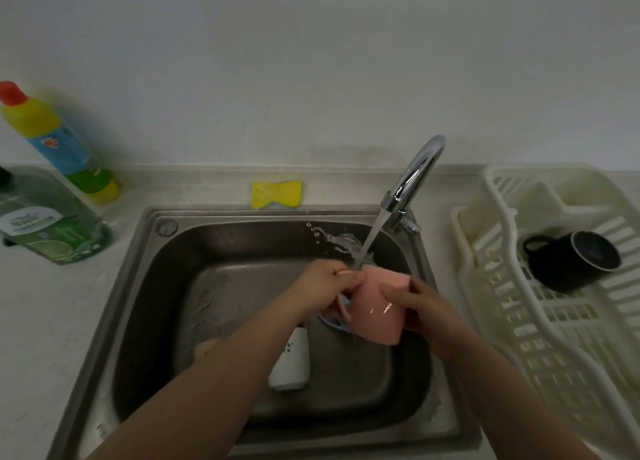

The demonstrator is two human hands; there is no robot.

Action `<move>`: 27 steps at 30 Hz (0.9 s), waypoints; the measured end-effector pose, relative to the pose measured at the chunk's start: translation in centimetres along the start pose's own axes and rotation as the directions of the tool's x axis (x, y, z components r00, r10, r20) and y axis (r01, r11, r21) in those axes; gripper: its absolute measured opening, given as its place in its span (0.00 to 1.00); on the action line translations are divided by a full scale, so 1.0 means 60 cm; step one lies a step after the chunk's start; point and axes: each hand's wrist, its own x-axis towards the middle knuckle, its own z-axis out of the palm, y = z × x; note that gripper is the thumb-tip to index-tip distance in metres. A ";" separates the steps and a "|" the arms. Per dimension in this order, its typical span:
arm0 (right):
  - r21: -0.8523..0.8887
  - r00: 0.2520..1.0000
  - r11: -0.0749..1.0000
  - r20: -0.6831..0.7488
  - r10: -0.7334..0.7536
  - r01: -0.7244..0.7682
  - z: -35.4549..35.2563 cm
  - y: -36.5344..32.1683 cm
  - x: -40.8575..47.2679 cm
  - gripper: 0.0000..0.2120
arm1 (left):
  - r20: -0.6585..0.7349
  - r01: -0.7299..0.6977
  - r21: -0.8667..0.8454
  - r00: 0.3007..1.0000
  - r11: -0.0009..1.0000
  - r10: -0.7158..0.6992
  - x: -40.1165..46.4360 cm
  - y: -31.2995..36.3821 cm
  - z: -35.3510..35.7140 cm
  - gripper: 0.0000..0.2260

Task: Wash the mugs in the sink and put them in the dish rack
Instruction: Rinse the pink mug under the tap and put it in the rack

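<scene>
Landmark: the rectangular stainless steel sink (145,286) set in the pale countertop (41,321).

Nearest the camera, inside the sink toward its front, a white ceramic mug (292,359) lies on its side on the basin floor, partly hidden under the left forearm. A pale patch just left of it in the sink is too dim to identify, possibly another item or a reflection.

Mid-sink, over the drain: smooth pink ceramic mug (377,307) held tilted, rim pointing away toward the tap. Left hand (325,286) grips it at the rim and handle side, fingers curled onto the rim edge. Right hand (420,305) clamps the mug's body from the right, thumb across the wall. Both hands are closed on the mug. A light blue drain strainer (329,319) peeks out below the mug handle.

Water runs from the curved chrome gooseneck faucet (414,179), mounted at the sink's back right corner, and hits the mug rim; splash sprays toward the sink's back wall.

Right of the sink: cream plastic slatted dish rack (519,321), with a glossy black mug (571,260) lying on its side in it, mouth facing right, handle toward the sink.

Behind the sink, on the ledge: yellow sponge (276,194).

Left of the sink: clear green-labelled bottle (52,224), then farther back a yellow bottle with blue label and red cap (59,144) against the wall.
</scene>
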 end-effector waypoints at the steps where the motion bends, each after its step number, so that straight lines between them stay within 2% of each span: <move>1: 0.027 0.999 0.999 -0.013 -0.030 0.031 -0.006 -0.003 0.004 0.30 | -0.006 -0.020 0.002 1.000 1.000 0.020 0.003 0.005 0.002 0.10; 4: 0.055 0.990 0.988 -0.001 -0.144 0.143 0.016 -0.024 0.031 0.26 | -0.129 -0.036 -0.062 0.991 0.997 0.028 0.011 0.009 -0.019 0.08; 7: 0.028 0.978 0.978 0.012 -0.206 0.206 0.026 -0.016 0.028 0.31 | -0.152 -0.094 -0.002 0.984 0.996 0.092 0.007 0.012 -0.041 0.06; 9: 0.037 0.973 0.973 0.040 -0.228 0.226 0.017 -0.008 0.019 0.31 | -0.125 -0.127 0.054 0.983 0.990 0.133 0.000 0.010 -0.037 0.07; 14: -0.059 0.961 0.969 0.151 -0.231 0.242 0.061 -0.035 0.029 0.27 | -0.265 -0.120 -0.038 0.958 0.992 0.106 -0.024 -0.020 -0.060 0.08; 16: -0.106 0.959 0.962 0.160 -0.232 0.251 0.060 -0.017 0.018 0.29 | -0.241 -0.135 0.033 0.961 0.990 0.139 -0.028 -0.025 -0.070 0.09; 19: -0.031 0.960 0.973 0.173 -0.218 0.227 0.047 -0.004 0.000 0.29 | -0.221 -0.163 0.187 0.954 0.969 0.204 -0.024 -0.022 -0.063 0.13; 23: -0.002 0.963 0.979 0.178 -0.202 0.206 0.061 -0.029 0.024 0.28 | -0.284 -0.142 0.170 0.940 0.975 0.186 -0.015 -0.009 -0.079 0.12; 25: -0.026 0.968 0.979 0.159 -0.195 0.201 0.060 -0.014 0.014 0.29 | -0.218 -0.128 0.224 0.959 0.966 0.178 -0.017 -0.002 -0.083 0.10; 27: 0.021 0.973 0.982 0.138 -0.186 0.185 0.044 0.004 -0.001 0.28 | -0.125 -0.126 0.268 0.978 0.955 0.164 -0.018 0.005 -0.068 0.08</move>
